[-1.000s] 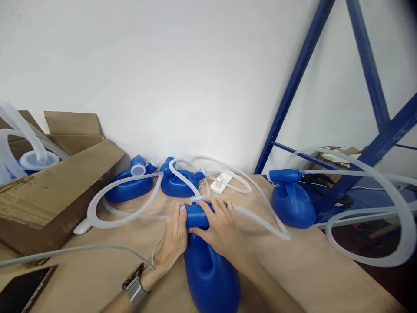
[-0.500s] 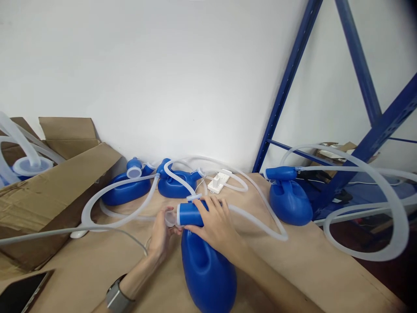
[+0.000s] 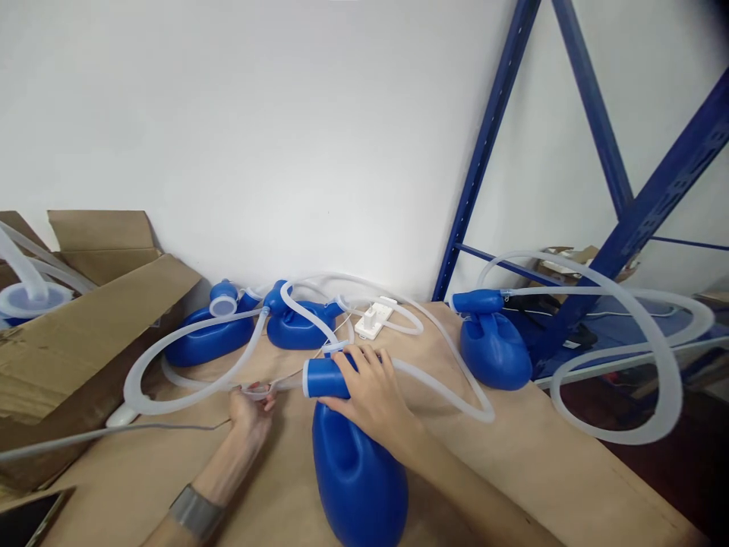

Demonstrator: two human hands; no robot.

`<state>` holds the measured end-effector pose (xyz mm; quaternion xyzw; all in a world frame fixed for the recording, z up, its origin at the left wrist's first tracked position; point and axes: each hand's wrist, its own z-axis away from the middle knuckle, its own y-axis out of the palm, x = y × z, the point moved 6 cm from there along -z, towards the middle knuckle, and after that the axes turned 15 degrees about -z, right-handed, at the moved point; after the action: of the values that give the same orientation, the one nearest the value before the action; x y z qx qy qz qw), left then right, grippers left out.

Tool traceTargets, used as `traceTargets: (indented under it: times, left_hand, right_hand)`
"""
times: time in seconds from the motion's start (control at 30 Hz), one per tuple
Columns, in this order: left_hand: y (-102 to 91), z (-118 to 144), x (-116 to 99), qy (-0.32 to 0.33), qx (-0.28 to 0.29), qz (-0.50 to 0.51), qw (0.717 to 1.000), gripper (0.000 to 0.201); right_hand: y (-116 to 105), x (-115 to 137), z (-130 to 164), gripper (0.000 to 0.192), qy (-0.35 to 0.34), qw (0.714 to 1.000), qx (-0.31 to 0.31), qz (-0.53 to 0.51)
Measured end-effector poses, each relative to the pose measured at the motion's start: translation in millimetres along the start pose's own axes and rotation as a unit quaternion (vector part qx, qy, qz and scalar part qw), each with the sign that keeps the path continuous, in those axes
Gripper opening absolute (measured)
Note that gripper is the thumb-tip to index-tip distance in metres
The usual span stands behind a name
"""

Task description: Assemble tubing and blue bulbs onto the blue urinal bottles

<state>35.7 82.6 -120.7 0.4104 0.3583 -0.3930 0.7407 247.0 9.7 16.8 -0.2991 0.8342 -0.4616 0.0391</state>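
A blue plastic urinal bottle (image 3: 360, 486) stands at the front middle, its wide cylindrical neck (image 3: 326, 378) pointing left with a pale rim. My right hand (image 3: 373, 395) is wrapped over that neck from the right. To the left of the rim and apart from it, my left hand (image 3: 250, 414) pinches a small clear cap (image 3: 257, 392) close to the tabletop. Its fingers partly cover the cap. A translucent hose (image 3: 444, 387) runs out from behind my right hand.
Two blue bottles (image 3: 208, 342) with hoses lie by the wall. Another bottle (image 3: 494, 353) stands at right near a blue metal rack (image 3: 484, 152). A white power strip (image 3: 374, 317) lies behind. At left are an open cardboard box (image 3: 96, 327), a grey cable (image 3: 114, 431) and a phone (image 3: 31, 520).
My left hand has moved left and slightly down with the clear cap, away from the bottle's rim. The right hand keeps its grip on the neck. The view has shifted slightly.
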Motion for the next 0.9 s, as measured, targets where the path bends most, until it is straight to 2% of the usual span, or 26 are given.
traceTargets:
  times: [0.1,0.23,0.37,0.47,0.5,0.57,0.7,0.8,0.9]
  left_hand:
    - [-3.0,4,-5,0.04,0.056,-0.16,0.985,0.03]
    - [8.0,17,2,0.153,0.14,-0.321,0.924,0.032]
    - [14.4,37,-4,0.284,0.149,-0.377,0.869,0.04]
    - [23.6,64,-16,0.327,0.154,-0.441,0.821,0.035]
    - [26.1,72,-20,0.306,0.152,-0.46,0.82,0.036]
    - [30.1,89,-33,0.28,0.13,-0.446,0.84,0.042]
    - [49.7,114,-51,0.295,0.186,-0.389,0.853,0.036]
    - [56.6,111,-51,0.289,0.198,-0.361,0.864,0.032]
    - [58.9,101,-48,0.308,0.2,-0.363,0.857,0.038]
  right_hand:
    - [-1,-4,4,0.058,0.004,1.0,-0.003,-0.007]
    - [-2,-5,6,0.059,0.009,1.0,-0.011,-0.016]
    - [-3,-4,6,0.063,0.006,1.0,-0.013,-0.021]
    - [-4,-4,6,0.065,0.01,1.0,-0.01,-0.02]
    - [-4,-4,6,0.065,0.012,1.0,-0.01,-0.021]
    - [-4,-4,7,0.064,0.014,1.0,-0.008,-0.025]
    - [-4,-3,7,0.063,0.012,0.999,-0.006,-0.033]
    - [-4,-2,8,0.063,0.006,0.999,-0.009,-0.036]
    - [-5,-2,7,0.063,-0.002,0.999,-0.013,-0.045]
